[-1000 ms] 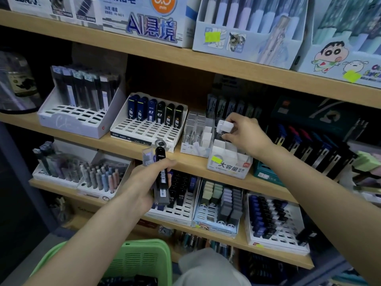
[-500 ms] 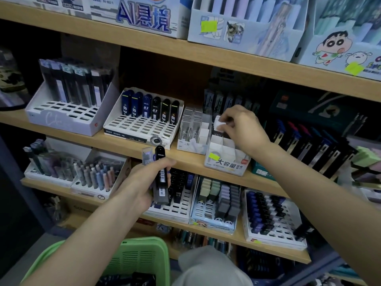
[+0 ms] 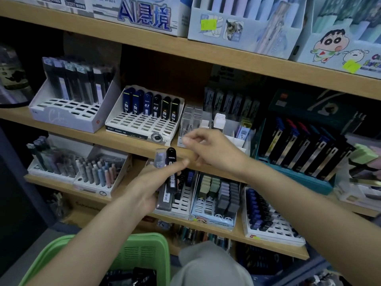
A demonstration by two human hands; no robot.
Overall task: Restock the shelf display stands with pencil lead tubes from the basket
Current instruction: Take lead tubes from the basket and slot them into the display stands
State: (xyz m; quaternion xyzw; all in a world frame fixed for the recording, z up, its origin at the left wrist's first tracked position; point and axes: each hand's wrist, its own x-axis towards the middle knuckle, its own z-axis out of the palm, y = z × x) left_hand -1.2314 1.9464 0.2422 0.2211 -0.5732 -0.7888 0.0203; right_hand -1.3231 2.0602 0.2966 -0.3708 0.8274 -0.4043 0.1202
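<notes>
The right hand (image 3: 214, 151) has left the white box (image 3: 234, 139) on the middle shelf (image 3: 127, 142), where it was reaching half a second ago, and has swung down and left. It now hovers just beside the top of the bundle in the left hand (image 3: 144, 190). Its grip is half curled, thumb and forefinger drawn close. Motion blur hides whether they pinch anything, so I cannot tell.

The left hand has barely shifted. Its grip is clamped on several lead tubes (image 3: 172, 174), held upright in front of the lower shelf, with a black tube foremost and a clear one (image 3: 160, 159) behind it. More stock lies in the green basket (image 3: 144, 248) below.

The last placement looks finished, and the next step is probably to pull one tube from the bundle. The tiered stand (image 3: 142, 126) of 0.3 tubes has many free slots, though which stand suits the next tube is unclear.
</notes>
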